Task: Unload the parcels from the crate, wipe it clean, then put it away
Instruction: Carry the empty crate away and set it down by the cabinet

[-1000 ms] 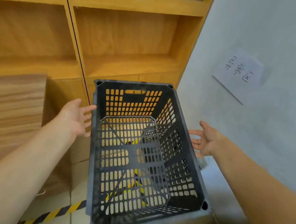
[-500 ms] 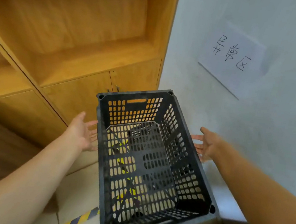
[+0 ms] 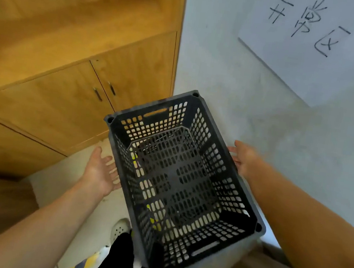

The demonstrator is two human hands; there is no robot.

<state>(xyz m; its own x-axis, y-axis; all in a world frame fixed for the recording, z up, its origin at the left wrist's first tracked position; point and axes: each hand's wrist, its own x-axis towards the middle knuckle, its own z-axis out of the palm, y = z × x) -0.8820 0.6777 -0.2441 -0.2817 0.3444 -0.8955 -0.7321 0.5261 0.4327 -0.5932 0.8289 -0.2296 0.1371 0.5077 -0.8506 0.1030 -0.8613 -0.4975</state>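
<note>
Two hands hold one dark crate (image 3: 179,179) up in the air, one on each long side. The left hand (image 3: 101,172) has its fingers (image 3: 111,169) spread flat against the crate's left wall, palm turned in, not curled around anything. The right hand (image 3: 244,157) is pressed on the crate's right wall with straight fingers; their tips are hidden behind the rim, so I cannot tell if they hook under it. Bare arms reach back from both hands toward the camera.

The crate is full of little holes and has nothing inside. Through the holes you can see bits of yellow.

Left of the crate and past it is a wooden cupboard (image 3: 68,97) with two doors and small dark handles. Right of the crate is a pale wall (image 3: 245,86), and a white paper sign (image 3: 319,40) with black writing hangs high on it. Below the crate is a light floor (image 3: 64,177), a white shoe (image 3: 120,228), dark trousers (image 3: 119,259) and a yellow and black stripe (image 3: 82,266).
</note>
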